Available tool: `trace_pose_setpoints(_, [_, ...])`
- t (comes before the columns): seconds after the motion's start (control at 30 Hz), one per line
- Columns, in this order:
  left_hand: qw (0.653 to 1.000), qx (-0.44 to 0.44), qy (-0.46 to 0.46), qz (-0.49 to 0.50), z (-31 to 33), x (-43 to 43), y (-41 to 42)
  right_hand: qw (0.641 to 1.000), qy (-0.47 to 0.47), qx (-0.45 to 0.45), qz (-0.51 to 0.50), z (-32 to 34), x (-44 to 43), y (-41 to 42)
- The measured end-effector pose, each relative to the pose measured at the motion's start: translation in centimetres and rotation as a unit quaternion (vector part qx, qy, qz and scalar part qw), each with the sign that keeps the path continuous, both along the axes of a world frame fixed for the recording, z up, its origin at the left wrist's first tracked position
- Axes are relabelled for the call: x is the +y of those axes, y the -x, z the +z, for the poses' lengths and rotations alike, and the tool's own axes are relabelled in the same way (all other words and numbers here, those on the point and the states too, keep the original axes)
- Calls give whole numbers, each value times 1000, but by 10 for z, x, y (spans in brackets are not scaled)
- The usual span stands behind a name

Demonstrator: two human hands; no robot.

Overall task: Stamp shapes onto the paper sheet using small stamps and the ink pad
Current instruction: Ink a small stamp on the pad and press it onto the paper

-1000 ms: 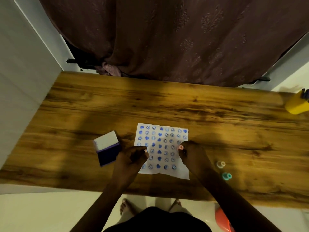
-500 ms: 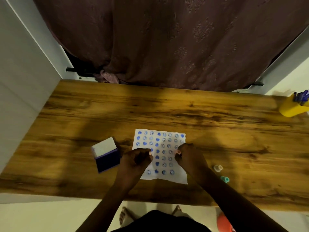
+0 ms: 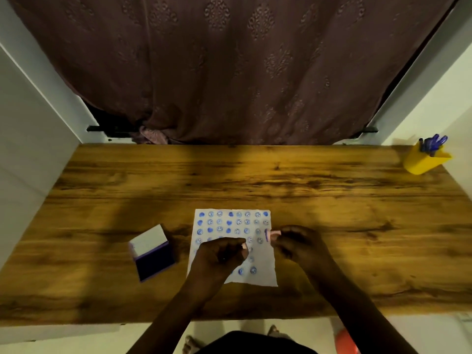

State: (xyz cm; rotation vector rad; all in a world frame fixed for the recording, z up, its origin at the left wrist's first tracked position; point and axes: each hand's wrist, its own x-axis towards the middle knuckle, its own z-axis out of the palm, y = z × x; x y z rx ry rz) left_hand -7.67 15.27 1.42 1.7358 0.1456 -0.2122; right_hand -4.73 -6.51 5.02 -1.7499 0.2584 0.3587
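Observation:
A white paper sheet (image 3: pixel 263 275) lies on the wooden table (image 3: pixel 255 182), covered with rows of blue stamped faces and hearts. My right hand (image 3: pixel 297 242) holds a small pink stamp (image 3: pixel 271 234) lifted and tilted sideways over the sheet's right edge, its inked face turned left. My left hand (image 3: pixel 221 255) rests on the sheet's lower left part, fingers curled; something small and pink shows at its fingertips, but what it is I cannot tell. The open ink pad (image 3: pixel 153 254), white lid up and dark blue pad showing, sits just left of the sheet.
A yellow pen holder (image 3: pixel 425 160) with blue pens stands at the table's far right corner. A dark curtain (image 3: pixel 242 67) hangs behind the table. White walls flank both sides. My feet and an orange object (image 3: pixel 346 342) are on the floor below.
My right hand has lifted the pink stamp off the paper and tipped it sideways. The view tilted upward; the two small stamps at the right are no longer visible behind my forearm.

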Motion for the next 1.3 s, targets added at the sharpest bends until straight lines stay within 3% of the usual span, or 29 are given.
trace_pose_setpoints(0.3, [997,-12,33,-66,12,-28,-3,995,-37,-49,77,12,-15,25])
trace_pose_setpoints(0.53, [997,-18,27,-73,15,-36,0,990,2,-71,125,15,-29,25])
trace_pose_setpoints(0.9, [994,-66,7,-90,21,-66,0,991,8,-35,130,19,-52,25])
trace_pose_setpoints(1.03, [998,-19,-2,-53,13,-81,-6,981,143,-74,104,6,-88,6])
trace_pose_setpoints(1.17, [999,-17,-17,-33,7,-87,-7,936,313,-143,78,-24,-130,-22])
trace_pose_setpoints(1.3, [998,-12,-40,-40,1,-90,-5,897,412,-136,86,-59,-154,-43])
